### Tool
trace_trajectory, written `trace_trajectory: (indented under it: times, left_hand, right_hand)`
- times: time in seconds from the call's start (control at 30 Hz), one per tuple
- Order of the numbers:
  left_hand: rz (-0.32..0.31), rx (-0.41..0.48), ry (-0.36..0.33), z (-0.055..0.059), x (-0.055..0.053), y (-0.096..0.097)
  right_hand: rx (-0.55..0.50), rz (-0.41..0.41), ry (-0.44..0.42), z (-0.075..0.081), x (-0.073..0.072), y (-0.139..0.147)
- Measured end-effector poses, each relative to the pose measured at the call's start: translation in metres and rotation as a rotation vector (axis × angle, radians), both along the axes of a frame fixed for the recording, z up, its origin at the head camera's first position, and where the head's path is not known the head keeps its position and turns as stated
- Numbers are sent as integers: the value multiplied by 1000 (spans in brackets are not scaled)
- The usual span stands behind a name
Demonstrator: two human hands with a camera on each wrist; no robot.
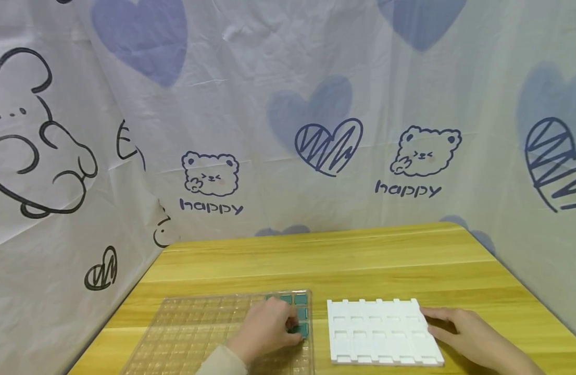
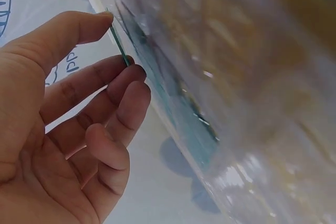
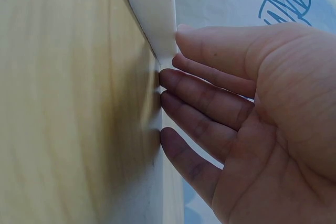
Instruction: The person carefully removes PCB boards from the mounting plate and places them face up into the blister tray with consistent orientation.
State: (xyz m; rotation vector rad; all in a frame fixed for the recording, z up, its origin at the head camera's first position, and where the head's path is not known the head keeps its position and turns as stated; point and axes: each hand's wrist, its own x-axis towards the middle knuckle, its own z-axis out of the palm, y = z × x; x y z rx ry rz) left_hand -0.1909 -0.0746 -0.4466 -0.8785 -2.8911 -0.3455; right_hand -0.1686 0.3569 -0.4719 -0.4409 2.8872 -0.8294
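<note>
My left hand (image 1: pixel 269 325) is over the right end of a clear plastic tray (image 1: pixel 189 323) divided into small square cells. In the left wrist view, its thumb and fingertips pinch a thin teal square (image 2: pixel 119 43), seen edge-on. More teal squares (image 1: pixel 300 299) lie in the tray's right-hand cells, partly hidden by the hand. My right hand (image 1: pixel 471 333) lies beside a white slotted board (image 1: pixel 377 333), its fingers mostly straight. The thumb and index fingertips touch the board's right edge, and in the right wrist view the other fingertips (image 3: pixel 168 98) rest on the table.
Both the tray and the board lie on a yellow wood-grain table (image 1: pixel 325 260), a narrow gap between them. White cloth (image 1: pixel 269 120) printed with hearts and bears hangs behind the table and along both sides.
</note>
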Motion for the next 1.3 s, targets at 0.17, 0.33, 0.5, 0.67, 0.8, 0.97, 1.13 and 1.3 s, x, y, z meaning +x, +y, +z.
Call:
trace_trajectory:
  times: [0.17, 0.33, 0.5, 0.67, 0.8, 0.97, 1.13, 1.3]
  left_hand:
    - [-4, -15, 14, -3, 2, -6]
    - [-12, -36, 4, -3, 5, -11]
    - [-14, -22, -27, -1, 8, -17]
    - [-27, -10, 1, -1, 13, -23]
    - [-44, 13, -22, -2, 14, -28]
    - [-69, 31, -70, -1, 14, -31]
    - [-80, 31, -89, 1, 16, -33]
    - [-92, 48, -109, 1, 17, -37]
  right_hand:
    - [-1, -1, -10, -1, -1, 0]
    - [-14, -26, -36, -1, 0, -2]
    - [-2, -20, -14, -2, 0, -2]
    - [30, -8, 28, -4, 0, 0]
    - [49, -13, 53, -5, 1, 0]
    - [9, -29, -4, -2, 1, -1]
    - [-18, -35, -34, -1, 2, -2]
    - [-17, -24, -18, -1, 2, -1]
